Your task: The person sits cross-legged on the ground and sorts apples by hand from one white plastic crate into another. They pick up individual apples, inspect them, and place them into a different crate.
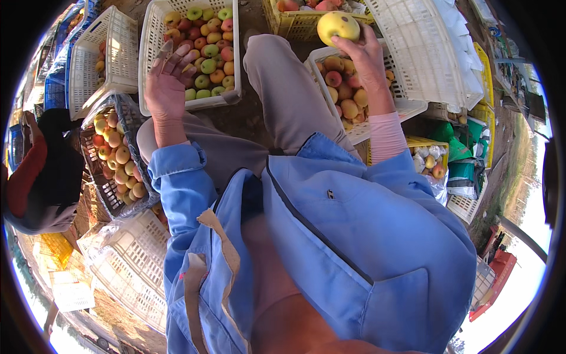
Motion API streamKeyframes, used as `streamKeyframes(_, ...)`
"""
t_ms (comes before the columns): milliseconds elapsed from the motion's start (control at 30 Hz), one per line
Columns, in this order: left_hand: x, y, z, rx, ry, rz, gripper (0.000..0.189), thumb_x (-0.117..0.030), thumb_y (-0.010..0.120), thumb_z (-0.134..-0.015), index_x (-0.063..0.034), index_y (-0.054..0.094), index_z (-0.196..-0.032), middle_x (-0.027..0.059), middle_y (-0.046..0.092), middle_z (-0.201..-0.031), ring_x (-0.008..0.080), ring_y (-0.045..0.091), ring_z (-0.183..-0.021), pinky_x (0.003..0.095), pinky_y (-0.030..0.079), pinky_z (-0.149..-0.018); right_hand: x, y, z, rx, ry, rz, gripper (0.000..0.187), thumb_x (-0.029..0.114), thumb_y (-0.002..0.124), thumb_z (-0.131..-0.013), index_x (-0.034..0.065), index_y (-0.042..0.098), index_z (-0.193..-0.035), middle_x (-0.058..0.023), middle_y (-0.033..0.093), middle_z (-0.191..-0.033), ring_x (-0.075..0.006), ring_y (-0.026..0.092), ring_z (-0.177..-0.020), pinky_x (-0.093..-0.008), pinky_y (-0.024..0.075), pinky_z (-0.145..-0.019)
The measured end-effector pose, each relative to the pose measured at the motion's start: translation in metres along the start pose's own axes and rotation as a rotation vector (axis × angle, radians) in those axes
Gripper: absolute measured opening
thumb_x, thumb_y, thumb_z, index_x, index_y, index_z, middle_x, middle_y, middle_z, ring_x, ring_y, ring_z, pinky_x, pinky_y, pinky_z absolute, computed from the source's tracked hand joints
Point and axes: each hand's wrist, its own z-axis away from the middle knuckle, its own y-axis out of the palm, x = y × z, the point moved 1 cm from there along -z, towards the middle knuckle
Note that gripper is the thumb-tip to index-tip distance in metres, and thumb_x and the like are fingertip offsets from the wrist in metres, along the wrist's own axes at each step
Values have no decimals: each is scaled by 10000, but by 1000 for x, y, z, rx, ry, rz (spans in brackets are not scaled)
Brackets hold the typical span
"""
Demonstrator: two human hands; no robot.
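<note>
My right hand (365, 55) grips a yellow apple (338, 28) that has a dark spot on its skin. Below that hand stands a white plastic crate (316, 57) with red and yellow apples. My left hand (170, 84), palm up and fingers apart, is over the near left edge of a larger white crate (236, 44) of green, red and yellow apples; nothing is in it. Between the two crates is my bent knee. A dark crate lined with clear plastic (128, 110) holds yellow-red apples to the left of my left arm.
A yellow crate (300, 20) of fruit stands at the top. White crates (424, 48) rise at the right, near a yellow crate (413, 142) with wrapped fruit. Another white crate (132, 261) lies at the lower left. A person (48, 172) is at the far left.
</note>
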Motion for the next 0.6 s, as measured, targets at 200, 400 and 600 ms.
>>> streamKeyframes(200, -3, -42, -3, -223, 79, 92, 490, -291, 485, -937, 18, 497, -1318, 163, 630, -1134, 267, 605, -1044, 383, 495, -869, -144, -123, 54, -220, 541, 327, 707, 271, 817, -671, -35, 545, -1248, -135, 656, -1074, -171, 662, -898, -297, 554, -735)
streamKeyframes(400, -6, -55, 11, -386, 55, 59, 444, -271, 492, -938, -5, 536, -1290, 148, 647, -1124, 262, 622, -1026, 375, 498, -850, -213, -114, 98, -14, 682, 615, 763, 354, 797, -676, 27, 532, -1312, -161, 665, -1077, -225, 682, -884, -319, 549, -739)
streamKeyframes(600, -31, -55, 14, -471, 250, 78, 384, -224, 525, -915, -17, 557, -1237, 136, 681, -1005, 244, 649, -914, 362, 516, -782, -220, -131, 68, 40, 360, 957, 599, 280, 781, -757, 18, 586, -1259, -110, 670, -986, -165, 662, -823, -302, 547, -637)
